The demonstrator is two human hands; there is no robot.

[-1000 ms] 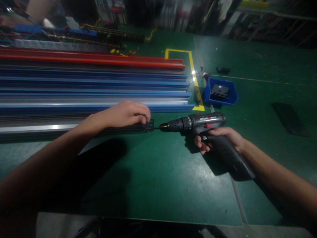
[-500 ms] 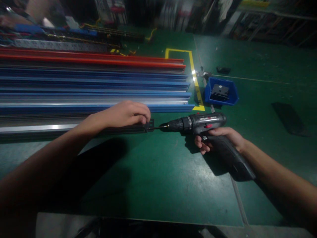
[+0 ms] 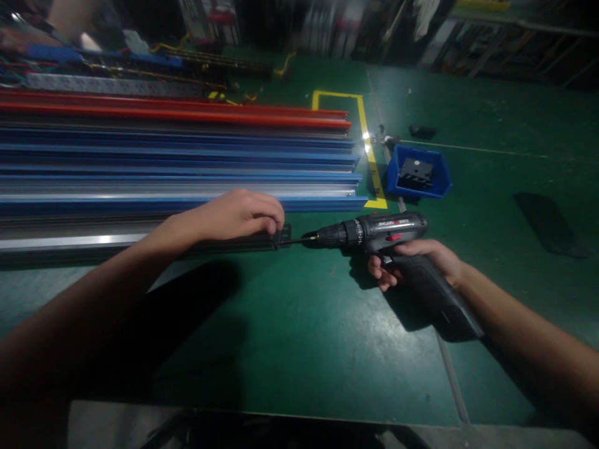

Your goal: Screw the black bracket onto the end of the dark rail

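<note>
My right hand point(image 3: 416, 262) is wrapped round the grip of a black power drill point(image 3: 388, 231), which lies on its side and points left. Its long thin bit point(image 3: 299, 240) reaches a small black end bracket point(image 3: 284, 234) at the right end of a dark metal profile point(image 3: 224, 244). My left hand point(image 3: 248, 215) rests over that end, fingers curled down against the bracket; its fingertips are partly hidden, and I cannot make out a screw.
Blue profiles point(image 3: 299, 204) and red profiles point(image 3: 281, 115) lie side by side behind. A blue bin point(image 3: 441, 181) with black plates stands behind the drill. A dark flat object point(image 3: 547, 224) lies right. Wired parts point(image 3: 187, 68) and a person's arm point(image 3: 75, 22) are at the back left.
</note>
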